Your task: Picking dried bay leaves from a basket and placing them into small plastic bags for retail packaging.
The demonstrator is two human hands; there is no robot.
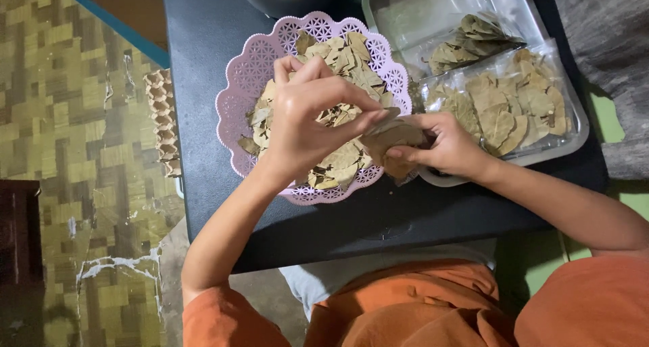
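Two clear plastic bags of dried bay leaves already lie in the metal tray (541, 159): a fuller, flat one (507, 110) near the front and a smaller one (473, 39) behind it, so part of the bagging looks done. Much is left, to judge by the heap of loose leaves (341, 63) that fills the pink plastic basket (250, 70), a round dish with a lacy, pierced, scalloped rim. Over the basket's right edge both hands are closed on a small bundle of leaves (389, 141): the left hand (307, 117) pinches it from above with fingertips together, while the right hand (449, 147) cups it from the side, fingers curled around it. Whether a bag surrounds this bundle cannot be told. The leaves are matt, olive-brown, stiff and curled, with pale midribs. The tray is dull, smooth steel with rounded corners; the tabletop (203, 151) is dark and even. A ribbed cardboard strip (162, 117) lies on the patterned floor (81, 117) beside it.
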